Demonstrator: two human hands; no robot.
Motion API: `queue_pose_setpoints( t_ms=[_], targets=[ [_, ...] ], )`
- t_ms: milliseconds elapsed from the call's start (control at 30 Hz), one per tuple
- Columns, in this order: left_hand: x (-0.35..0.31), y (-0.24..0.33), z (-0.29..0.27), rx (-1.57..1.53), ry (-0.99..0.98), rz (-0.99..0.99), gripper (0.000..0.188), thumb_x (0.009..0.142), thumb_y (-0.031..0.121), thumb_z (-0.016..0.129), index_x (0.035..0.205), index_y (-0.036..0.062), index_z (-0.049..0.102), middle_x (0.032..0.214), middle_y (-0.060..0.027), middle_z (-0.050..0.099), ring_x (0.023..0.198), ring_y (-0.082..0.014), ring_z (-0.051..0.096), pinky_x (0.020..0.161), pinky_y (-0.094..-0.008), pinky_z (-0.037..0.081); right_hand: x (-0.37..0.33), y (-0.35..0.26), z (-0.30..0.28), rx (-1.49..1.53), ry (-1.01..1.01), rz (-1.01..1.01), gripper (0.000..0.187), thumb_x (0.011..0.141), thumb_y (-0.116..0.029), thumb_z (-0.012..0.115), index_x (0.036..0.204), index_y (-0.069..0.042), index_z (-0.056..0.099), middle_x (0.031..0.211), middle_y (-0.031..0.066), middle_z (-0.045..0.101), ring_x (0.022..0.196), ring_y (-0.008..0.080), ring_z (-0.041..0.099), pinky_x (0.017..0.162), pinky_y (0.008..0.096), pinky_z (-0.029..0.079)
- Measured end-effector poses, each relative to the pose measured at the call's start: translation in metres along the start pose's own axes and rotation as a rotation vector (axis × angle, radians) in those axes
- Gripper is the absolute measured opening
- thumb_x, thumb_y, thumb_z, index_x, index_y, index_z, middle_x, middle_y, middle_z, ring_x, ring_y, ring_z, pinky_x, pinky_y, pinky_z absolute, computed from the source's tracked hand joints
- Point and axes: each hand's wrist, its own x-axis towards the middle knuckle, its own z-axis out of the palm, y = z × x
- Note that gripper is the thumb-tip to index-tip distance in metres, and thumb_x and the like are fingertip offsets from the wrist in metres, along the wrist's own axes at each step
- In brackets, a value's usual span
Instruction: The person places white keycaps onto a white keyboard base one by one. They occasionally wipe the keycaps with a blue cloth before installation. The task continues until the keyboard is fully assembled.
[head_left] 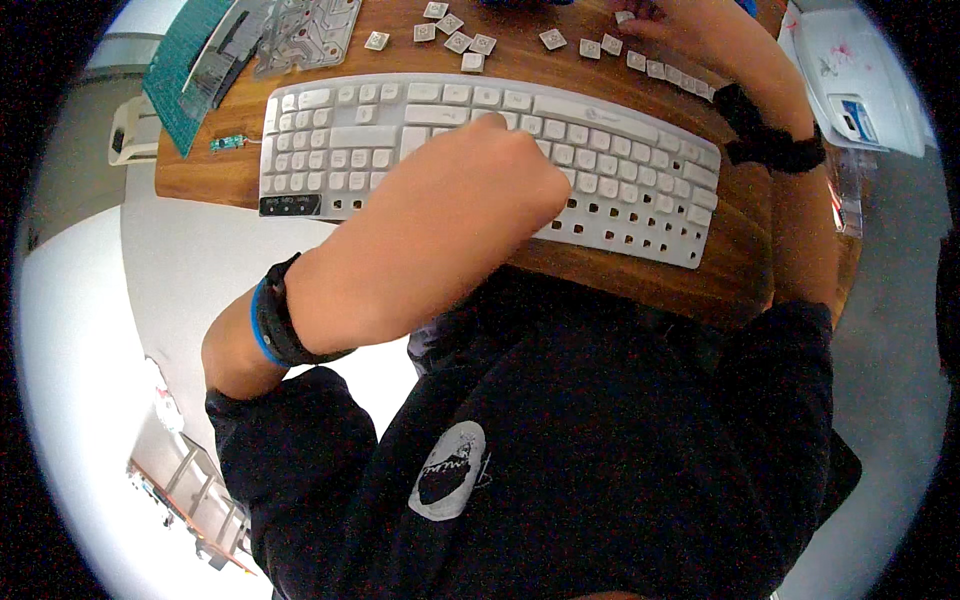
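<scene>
A white keyboard (345, 183) lies across the wooden table in front of me. Many keycaps sit on it, while dark square openings show along its near edge and at the right. Over the middle of the keyboard is my left hand (490, 185), its fingers curled closed; the fingertips and anything in them are hidden. My right hand (690, 32) reaches to the far right, past the keyboard. Its fingertips close on a small loose white keycap (624, 17). A row of loose keycaps (656, 69) lies beside that hand, between it and the keyboard.
More loose keycaps (458, 41) lie scattered behind the keyboard. At the far left are a clear plate with circuit traces (315, 35), a green mat (175, 90) and a small green circuit board (228, 143). A translucent plastic container (870, 80) stands at the right.
</scene>
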Motion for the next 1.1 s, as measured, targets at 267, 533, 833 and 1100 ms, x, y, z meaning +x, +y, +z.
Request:
queue_pose_setpoints(
  t_ms=[267, 533, 833, 1100],
  targets=[
    [0.006, 0.02, 0.003, 0.132, -0.136, -0.047, 0.006, 0.084, 0.002, 0.067, 0.084, 0.0012, 0.073, 0.096, -0.0191, 0.069, 0.103, -0.0394, 0.068, 0.085, -0.0459, 0.062, -0.001, 0.01, 0.002, -0.013, 0.04, -0.106, 0.016, 0.089, -0.01, 0.08, 0.093, -0.001, 0.067, 0.093, 0.0168, 0.069, 0.088, 0.0351, 0.068, 0.078, 0.0435, 0.053],
    [0.001, -0.013, 0.003, 0.07, 0.07, 0.041, 0.01, 0.087, 0.006, 0.069, 0.093, 0.0008, 0.074, 0.088, -0.0173, 0.071, 0.093, -0.041, 0.071, 0.081, -0.0498, 0.059, -0.007, 0.016, 0.003, 0.123, 0.061, -0.212, 0.013, 0.092, -0.011, 0.076, 0.096, -0.001, 0.07, 0.092, 0.0157, 0.07, 0.091, 0.034, 0.069, 0.083, 0.0429, 0.054],
    [0.085, -0.056, -0.029, -0.252, 0.363, 0.058, 0.013, 0.093, 0.01, 0.08, 0.104, 0.0058, 0.081, 0.099, -0.0153, 0.079, 0.09, -0.0325, 0.077, 0.078, -0.0412, 0.061, -0.041, 0.093, 0.0, 0.065, 0.187, -0.034, 0.024, 0.101, -0.01, 0.073, 0.123, -0.006, 0.065, 0.102, 0.0077, 0.071, 0.093, 0.0195, 0.067, 0.081, 0.0364, 0.056],
    [0.232, -0.05, 0.017, -0.126, 0.246, 0.152, 0.025, 0.09, 0.022, 0.081, 0.111, 0.0089, 0.081, 0.103, -0.0216, 0.078, 0.1, -0.0417, 0.075, 0.086, -0.0509, 0.062, -0.07, 0.106, -0.015, 0.097, 0.33, 0.041, 0.019, 0.098, -0.008, 0.075, 0.116, -0.005, 0.072, 0.103, 0.0084, 0.067, 0.092, 0.022, 0.069, 0.085, 0.035, 0.057]
  ],
)
